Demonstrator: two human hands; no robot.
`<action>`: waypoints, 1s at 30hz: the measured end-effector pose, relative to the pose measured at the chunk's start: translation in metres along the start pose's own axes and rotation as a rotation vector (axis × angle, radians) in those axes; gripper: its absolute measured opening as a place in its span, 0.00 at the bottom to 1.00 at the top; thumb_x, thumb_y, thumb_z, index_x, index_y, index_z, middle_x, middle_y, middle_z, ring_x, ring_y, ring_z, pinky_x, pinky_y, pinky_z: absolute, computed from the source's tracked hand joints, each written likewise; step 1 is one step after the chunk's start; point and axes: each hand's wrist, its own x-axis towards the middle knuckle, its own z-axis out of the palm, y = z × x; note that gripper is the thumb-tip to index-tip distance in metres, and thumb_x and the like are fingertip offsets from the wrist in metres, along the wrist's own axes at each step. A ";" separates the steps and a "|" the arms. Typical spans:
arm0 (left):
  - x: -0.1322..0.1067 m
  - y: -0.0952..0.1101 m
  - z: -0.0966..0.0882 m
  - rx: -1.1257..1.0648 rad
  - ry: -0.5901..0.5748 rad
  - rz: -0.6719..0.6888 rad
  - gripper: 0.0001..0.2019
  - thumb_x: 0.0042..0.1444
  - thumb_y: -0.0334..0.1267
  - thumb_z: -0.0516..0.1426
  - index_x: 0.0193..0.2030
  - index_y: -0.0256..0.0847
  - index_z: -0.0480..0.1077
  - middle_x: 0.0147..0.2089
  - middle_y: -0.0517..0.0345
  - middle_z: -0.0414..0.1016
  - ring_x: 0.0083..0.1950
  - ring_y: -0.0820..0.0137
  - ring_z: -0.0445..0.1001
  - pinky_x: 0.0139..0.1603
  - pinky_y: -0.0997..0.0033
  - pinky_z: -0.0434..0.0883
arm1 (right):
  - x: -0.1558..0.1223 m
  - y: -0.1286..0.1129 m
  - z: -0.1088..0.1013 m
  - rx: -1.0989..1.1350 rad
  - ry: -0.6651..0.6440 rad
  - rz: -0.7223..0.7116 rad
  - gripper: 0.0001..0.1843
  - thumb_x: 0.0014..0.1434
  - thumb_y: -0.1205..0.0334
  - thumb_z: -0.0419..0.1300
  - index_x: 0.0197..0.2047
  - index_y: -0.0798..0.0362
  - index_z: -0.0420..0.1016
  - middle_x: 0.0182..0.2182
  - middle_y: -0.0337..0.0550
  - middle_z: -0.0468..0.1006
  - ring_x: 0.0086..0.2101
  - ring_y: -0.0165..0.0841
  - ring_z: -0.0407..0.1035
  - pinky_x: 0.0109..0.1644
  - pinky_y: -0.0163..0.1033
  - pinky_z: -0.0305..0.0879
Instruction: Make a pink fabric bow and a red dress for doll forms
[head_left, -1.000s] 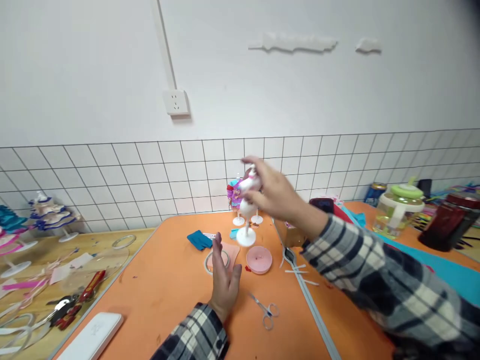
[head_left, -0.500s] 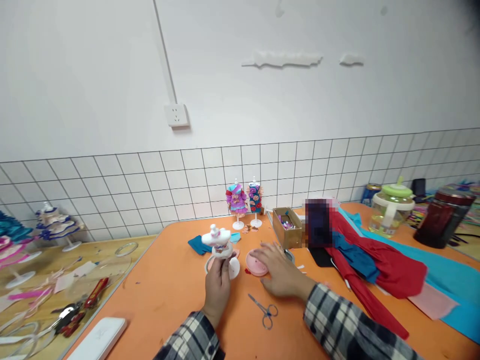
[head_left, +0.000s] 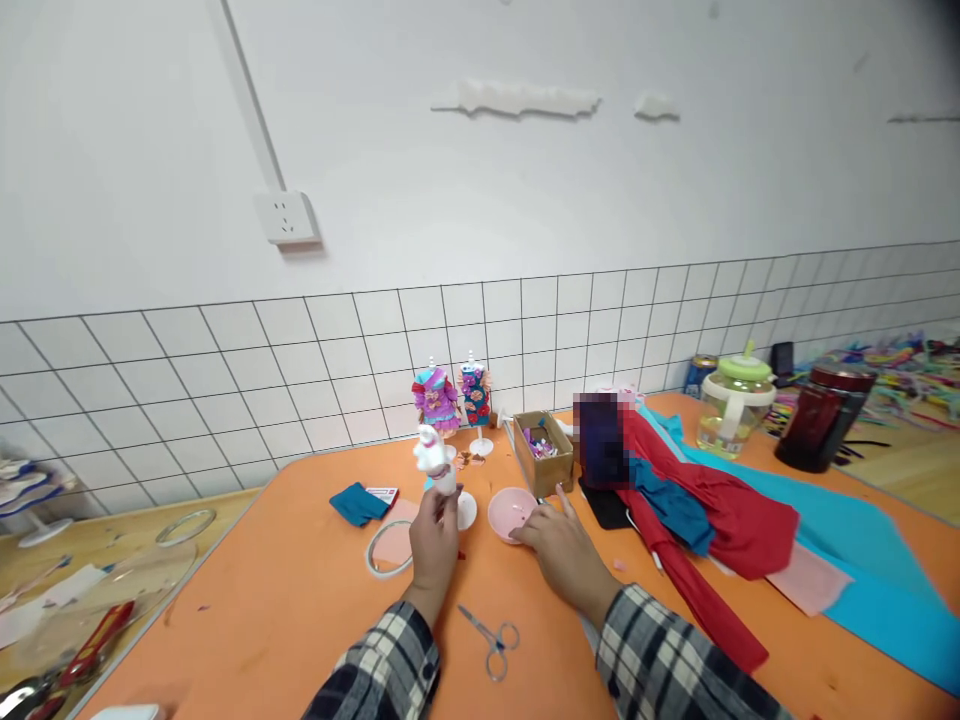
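My left hand (head_left: 436,545) is closed around a small white doll dress form (head_left: 435,458), held up above the table and tilted. A round white disc (head_left: 466,511) shows just right of that hand; whether it is the form's base I cannot tell. At the right edge of a shallow pink bowl (head_left: 507,508), my right hand (head_left: 559,545) grips the rim between its fingertips, with one finger raised. Tiny bits lie in the bowl. Small scissors (head_left: 491,640) lie between my forearms. Left of my left hand are a ring-shaped hoop (head_left: 371,562) and folded teal fabric (head_left: 360,504).
Two dressed doll forms, one purple (head_left: 436,395) and one floral (head_left: 475,392), stand at the back. A cardboard box (head_left: 547,475) of small bits is beside them. Red fabric (head_left: 757,530), blue fabric (head_left: 885,600), a green-lidded jug (head_left: 735,405) and a dark cup (head_left: 823,420) occupy the right.
The view has swung right. My right hand has drawn back from over the bowl to its rim, and the bowl has shifted right on the table. The dress form has moved rightward and tilted.
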 end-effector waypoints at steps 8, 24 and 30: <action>0.012 0.000 0.018 0.146 -0.114 -0.085 0.12 0.56 0.48 0.57 0.41 0.44 0.70 0.39 0.53 0.81 0.42 0.58 0.79 0.41 0.63 0.73 | 0.009 -0.002 0.001 -0.037 -0.031 0.066 0.19 0.63 0.72 0.49 0.47 0.46 0.77 0.40 0.43 0.79 0.47 0.37 0.66 0.68 0.58 0.30; 0.011 -0.012 0.005 0.092 -0.320 -0.141 0.20 0.59 0.48 0.54 0.53 0.39 0.74 0.52 0.49 0.79 0.50 0.59 0.77 0.51 0.62 0.73 | 0.006 -0.035 0.013 -0.019 -0.007 -0.167 0.15 0.65 0.65 0.49 0.48 0.52 0.74 0.35 0.47 0.77 0.39 0.38 0.70 0.44 0.41 0.63; 0.010 -0.018 -0.005 0.102 -0.313 -0.140 0.17 0.57 0.44 0.55 0.47 0.39 0.77 0.49 0.50 0.81 0.51 0.59 0.78 0.54 0.58 0.72 | 0.035 -0.056 0.026 -0.132 -0.146 -0.173 0.19 0.63 0.71 0.50 0.53 0.48 0.71 0.36 0.45 0.76 0.32 0.37 0.72 0.31 0.37 0.60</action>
